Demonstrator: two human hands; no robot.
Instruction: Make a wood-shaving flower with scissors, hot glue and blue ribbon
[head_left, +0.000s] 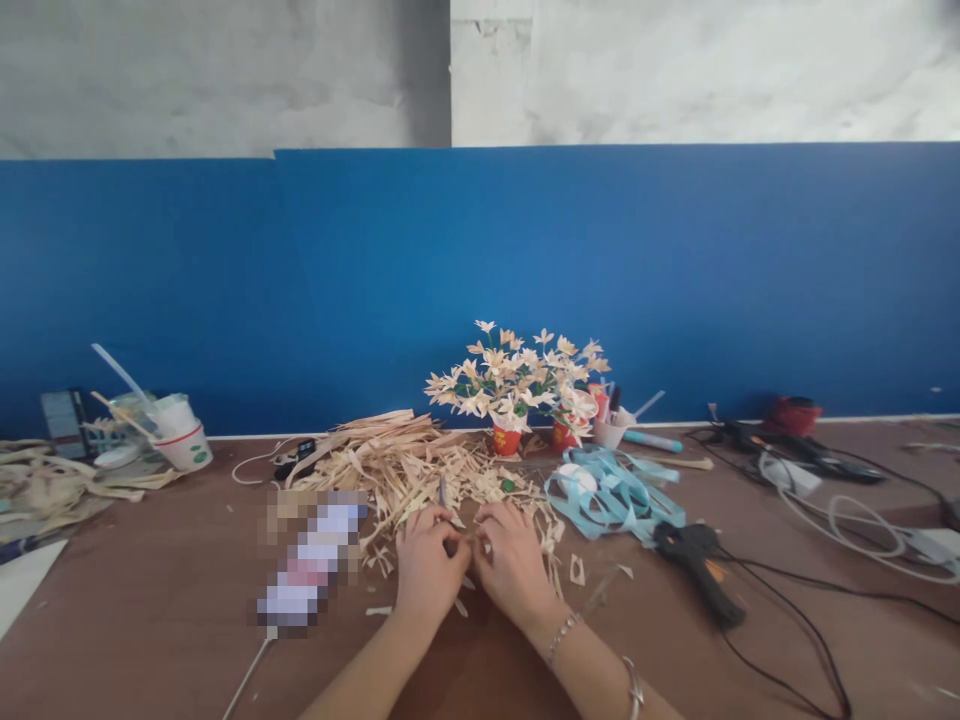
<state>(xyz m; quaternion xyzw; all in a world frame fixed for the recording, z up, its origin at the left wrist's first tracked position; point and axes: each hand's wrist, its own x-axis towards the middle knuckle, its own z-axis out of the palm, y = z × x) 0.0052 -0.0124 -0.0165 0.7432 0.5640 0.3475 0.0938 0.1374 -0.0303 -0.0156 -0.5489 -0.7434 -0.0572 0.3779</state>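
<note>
My left hand [431, 565] is closed, its thumb and fingers curled around scissors or a similar tool [443, 490] whose pointed tip rises above the fingers. Beside it, almost touching, my right hand [512, 560] has its fingers bent together in a pinch; what they hold is too small to make out. Both hands are at the front edge of a heap of pale dried husk strips [405, 465]. Small cut scraps lie around them. Behind the heap, pale husk flowers [499, 375] stand in red pots [506, 440].
Light blue ribbon [619, 500] lies tangled right of the heap. A black glue gun [701, 570] with its cord is farther right, near white cables [847, 520]. Left are a blurred-out phone [315, 565] on a white cable and a paper cup [184, 445]. A blue panel [465, 270] borders the table.
</note>
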